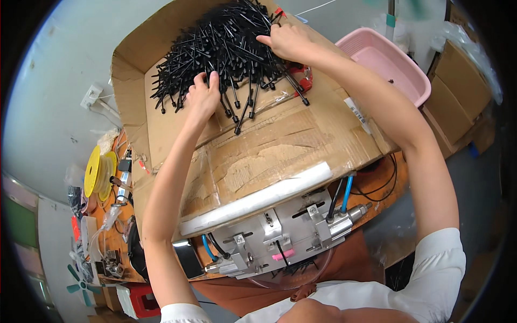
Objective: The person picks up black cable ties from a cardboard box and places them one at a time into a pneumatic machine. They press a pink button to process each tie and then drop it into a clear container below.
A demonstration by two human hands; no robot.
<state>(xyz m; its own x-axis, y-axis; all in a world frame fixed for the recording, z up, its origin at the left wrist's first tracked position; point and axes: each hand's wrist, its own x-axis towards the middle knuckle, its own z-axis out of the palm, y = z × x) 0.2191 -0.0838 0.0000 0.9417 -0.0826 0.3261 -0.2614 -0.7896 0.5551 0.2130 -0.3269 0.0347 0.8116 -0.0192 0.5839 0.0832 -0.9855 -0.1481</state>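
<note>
A large heap of thin black plastic rods [215, 46] with thicker capped ends fills the far part of an open cardboard box [285, 141]. My left hand [203, 98] reaches to the near left side of the heap. Its thumb and forefinger stand apart, black rods showing between them; the other fingers are partly hidden. At the heap's right edge is my right hand [290, 43], thumb stretched out to the left and fingers apart near the rods. Several rods stick out toward me over the cardboard. I cannot see a rod gripped in either hand.
Below the box sits a metal fixture [274, 237] with cylinders, blue hoses and a pink piece [284, 254]. A phone [188, 259] lies to its left. A pink basin [385, 64] stands right of the box, yellow spools [99, 172] left. Cardboard [458, 89] leans at far right.
</note>
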